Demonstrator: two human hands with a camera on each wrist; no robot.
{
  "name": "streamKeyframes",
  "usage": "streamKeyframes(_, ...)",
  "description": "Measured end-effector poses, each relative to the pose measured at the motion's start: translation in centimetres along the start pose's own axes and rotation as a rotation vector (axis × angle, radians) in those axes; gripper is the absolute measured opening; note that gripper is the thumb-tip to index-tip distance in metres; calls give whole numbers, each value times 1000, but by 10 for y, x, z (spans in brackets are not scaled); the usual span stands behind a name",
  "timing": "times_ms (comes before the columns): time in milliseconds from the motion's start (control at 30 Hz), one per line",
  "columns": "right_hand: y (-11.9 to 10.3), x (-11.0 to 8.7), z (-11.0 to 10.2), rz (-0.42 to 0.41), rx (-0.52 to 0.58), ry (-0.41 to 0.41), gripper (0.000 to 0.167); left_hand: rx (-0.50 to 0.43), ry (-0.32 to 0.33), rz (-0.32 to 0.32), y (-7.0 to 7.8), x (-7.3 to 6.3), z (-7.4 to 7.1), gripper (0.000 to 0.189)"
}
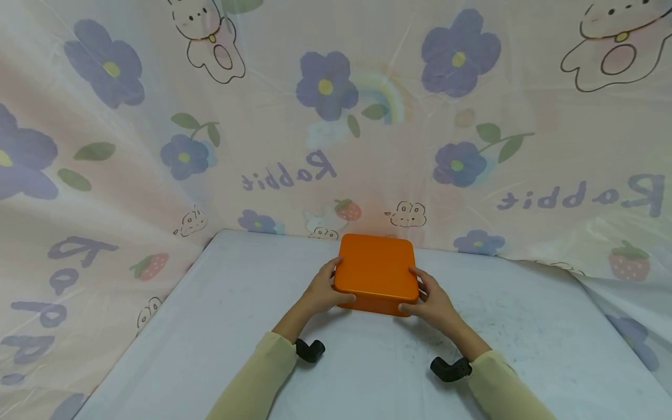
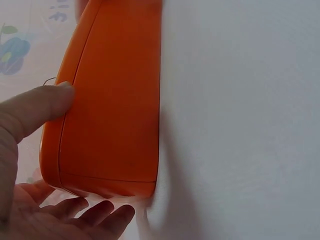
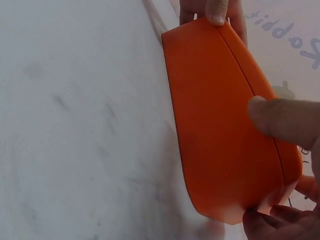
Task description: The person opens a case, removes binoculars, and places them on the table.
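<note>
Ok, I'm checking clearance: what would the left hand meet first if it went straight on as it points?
The orange box, probably at its near left corner: the left hand has its thumb against the box. Exact depth is unclear.

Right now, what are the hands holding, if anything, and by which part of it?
An orange rounded-corner box, by opposite sides: the left hand at its left, the right hand at its right, thumbs on the front face.
</note>
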State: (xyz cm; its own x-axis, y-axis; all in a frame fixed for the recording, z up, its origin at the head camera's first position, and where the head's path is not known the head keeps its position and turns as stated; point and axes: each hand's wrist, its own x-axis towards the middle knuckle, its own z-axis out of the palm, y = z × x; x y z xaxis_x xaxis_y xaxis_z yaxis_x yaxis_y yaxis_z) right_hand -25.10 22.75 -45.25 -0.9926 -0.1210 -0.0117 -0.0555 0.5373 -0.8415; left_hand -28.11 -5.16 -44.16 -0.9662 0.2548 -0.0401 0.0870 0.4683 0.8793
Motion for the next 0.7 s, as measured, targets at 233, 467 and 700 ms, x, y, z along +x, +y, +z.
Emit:
streamKeyframes(233,-3,-1,0,-7,-14,12,95,4,-5,-2,-3,1,1,97)
streamKeyframes(467,-6,-2,0,-5,-51,18,93,0,-18,-5,-1,1,1,98)
streamKeyframes(700,-9,-2,-2,-25,-125,11,93,-16,-16,-10,-3,1,1,98)
